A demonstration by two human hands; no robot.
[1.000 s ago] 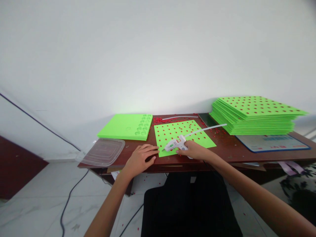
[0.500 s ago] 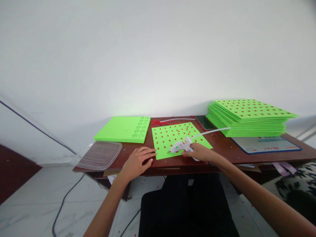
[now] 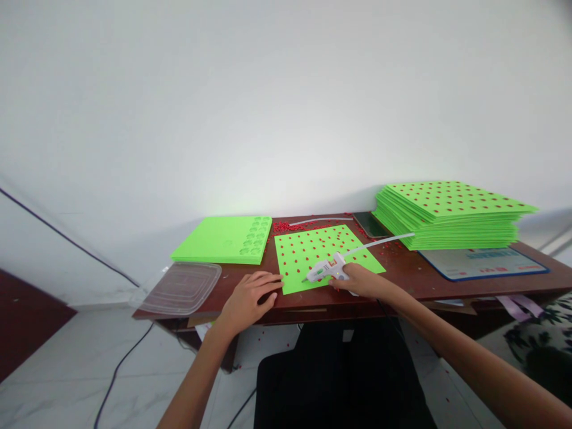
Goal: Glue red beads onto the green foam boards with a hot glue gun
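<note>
Currently in the right hand [image 3: 360, 280]: a white glue gun [image 3: 328, 269], right of the frame's centre and low; the fingers are wrapped around its handle.
Nozzle: points left and down over the lower left part of the sheet; whether it touches, I cannot tell.
Glue stick [image 3: 379, 242]: white, reaches from the gun's back toward the right, its far end in front of the right stack.
Left hand [image 3: 250, 301]: palm down, left of the sheet, fingers loosely spread and gripping nothing, the tips at the sheet's left edge.
Green sheet [image 3: 292, 283]: lies on the surface [image 3: 397, 262] near the middle of the frame, with rows of red dots; its lower left corner is bare.
Red bits [image 3: 282, 227]: heaped behind the sheet, with more scattered to its right.
Loose stick [image 3: 322, 220]: pale, lies beside the heap along the back.
Phone [image 3: 370, 225]: dark, between the sheet and the right stack.
Right stack [image 3: 456, 220]: tall pile of green sheets, the top one with red dots, partly over a blue-edged board [image 3: 487, 265].
Left stack [image 3: 210, 235]: lower green pile, left of centre, with outlined shapes down its right side.
Clear lid [image 3: 183, 289]: in front of the left stack, jutting past the surface's left end.
</note>
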